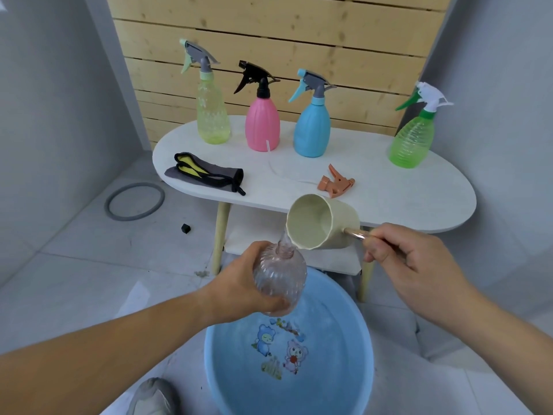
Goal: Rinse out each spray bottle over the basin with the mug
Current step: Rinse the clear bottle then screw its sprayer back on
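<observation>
Left hand [239, 283] gripped clear ribbed bottle [279, 280] (cap off) over blue basin [363, 339], right hand [410, 259] pinched cream mug [323, 226] handle, tilted, water entering bottle neck.

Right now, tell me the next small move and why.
Probably level the mug in the right hand: water streams from its rim into the open neck of the bottle, held by the left hand over the basin; a rinse likely needs little.
</observation>
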